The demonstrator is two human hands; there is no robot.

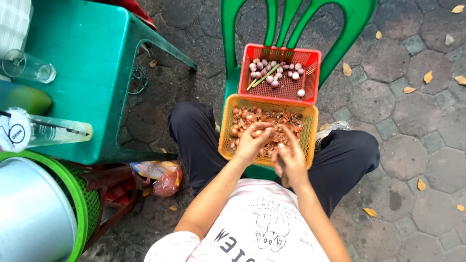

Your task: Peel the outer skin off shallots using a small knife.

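Both bare forearms are reaching forward and down from the body, converging between the spread knees. The left hand (251,141) is curling inward, its fingers bent and its thumb pressing toward the fingertips in a tight pinching grip. The right hand (290,154) is sitting just beside it, slightly nearer the body, with its fingers pointing forward and partly folded; whether they are closing on anything cannot be told. The two hands are nearly touching, wrists angling toward each other
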